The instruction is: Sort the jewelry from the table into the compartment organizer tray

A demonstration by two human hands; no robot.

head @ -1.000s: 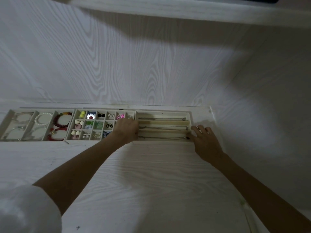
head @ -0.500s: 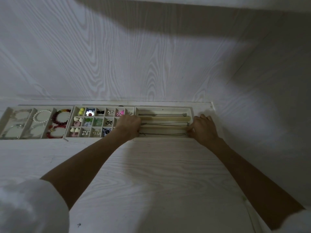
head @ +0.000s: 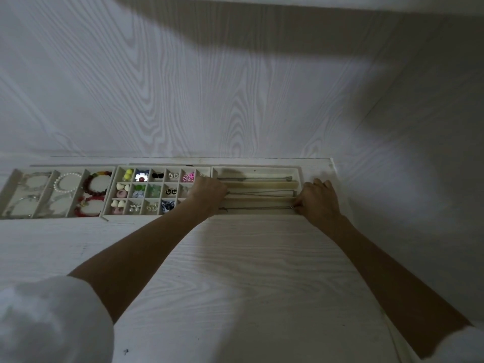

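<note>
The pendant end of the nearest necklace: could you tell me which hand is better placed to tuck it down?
Probably the right hand: its fingertips already pinch that end of the nearest necklace.

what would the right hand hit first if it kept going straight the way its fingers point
The right hand points left along the nearest slot of the necklace tray, so it would likely run along the thin chain toward the left hand; depth is unclear.

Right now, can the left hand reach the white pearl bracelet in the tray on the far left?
Probably yes. The left hand sits at the necklace tray, and the pearl bracelet lies uncovered further left. Nothing stands between them, only low tray walls, though the hand seems busy with a necklace.
</note>
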